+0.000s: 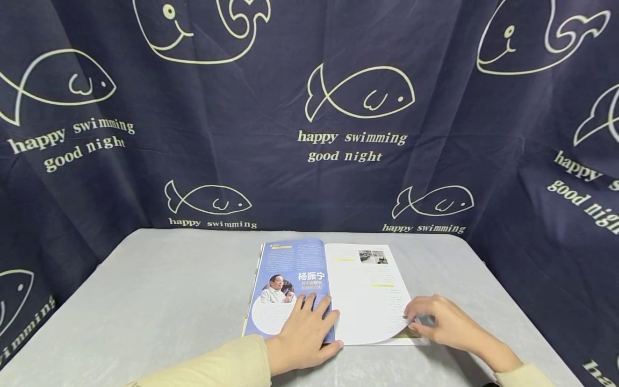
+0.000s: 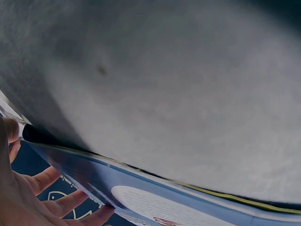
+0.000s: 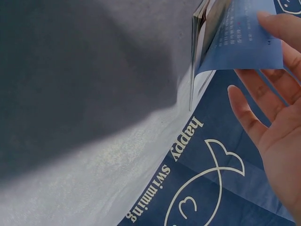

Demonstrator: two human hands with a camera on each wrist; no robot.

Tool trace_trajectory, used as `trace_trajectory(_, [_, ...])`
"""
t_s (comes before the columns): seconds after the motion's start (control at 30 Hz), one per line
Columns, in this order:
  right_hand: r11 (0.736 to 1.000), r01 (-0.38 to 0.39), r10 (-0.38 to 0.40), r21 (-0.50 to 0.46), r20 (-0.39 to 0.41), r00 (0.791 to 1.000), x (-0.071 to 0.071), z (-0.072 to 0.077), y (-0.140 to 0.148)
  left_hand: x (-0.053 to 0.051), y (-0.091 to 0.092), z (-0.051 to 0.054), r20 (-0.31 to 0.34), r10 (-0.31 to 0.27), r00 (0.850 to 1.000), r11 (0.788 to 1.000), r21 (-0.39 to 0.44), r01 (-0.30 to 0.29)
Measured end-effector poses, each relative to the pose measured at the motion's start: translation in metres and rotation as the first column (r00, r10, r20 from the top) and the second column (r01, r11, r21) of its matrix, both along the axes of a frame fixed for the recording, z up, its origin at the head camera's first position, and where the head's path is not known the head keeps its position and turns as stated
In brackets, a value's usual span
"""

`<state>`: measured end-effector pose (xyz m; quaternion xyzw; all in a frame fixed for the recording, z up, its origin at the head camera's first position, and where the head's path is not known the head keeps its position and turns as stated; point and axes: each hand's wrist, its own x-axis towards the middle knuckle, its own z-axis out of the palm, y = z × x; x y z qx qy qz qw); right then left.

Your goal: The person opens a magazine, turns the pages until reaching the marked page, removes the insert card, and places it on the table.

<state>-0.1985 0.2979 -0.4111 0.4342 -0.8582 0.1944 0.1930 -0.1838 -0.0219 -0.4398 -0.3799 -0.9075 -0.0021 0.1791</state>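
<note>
An open magazine point(image 1: 360, 312) lies on the table, with a blue left page point(image 1: 280, 263) bearing a portrait and a mostly white right page. My left hand point(image 1: 307, 328) rests with spread fingers on the lower part of the blue page, by the spine. At the lower right corner, my right hand point(image 1: 447, 322) pinches a lifted page point(image 3: 249, 42) between thumb and fingers. That page curves up, and part of a picture on the sheet beneath shows under it. In the left wrist view, the magazine's lower edge point(image 2: 188, 186) and the left fingers appear at the bottom.
A light grey cloth covers the table point(image 1: 159, 290), reaching out on both sides of the magazine. Behind it hangs a dark blue curtain point(image 1: 271, 161) with white fish drawings and lettering, which also runs along the left and right sides.
</note>
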Motion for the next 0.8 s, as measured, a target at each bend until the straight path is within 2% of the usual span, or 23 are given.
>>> trace_trajectory(0.27, [0.997,0.037,-0.042,-0.062,-0.079,0.996,-0.002,0.004,-0.004,0.001,0.003,0.002,0.011,0.015,1.000,1.000,-0.026,-0.015])
trace_trajectory(0.5, [0.993,0.024,-0.037,-0.112,-0.114,0.993,-0.004,0.007,-0.006,0.002,0.005,0.003,0.031,0.021,0.999,0.999,-0.034,-0.020])
trace_trajectory(0.8, [0.986,0.005,-0.030,-0.169,-0.145,0.989,-0.006,0.013,-0.011,0.002,0.008,0.002,0.005,0.025,1.000,0.999,-0.048,-0.025])
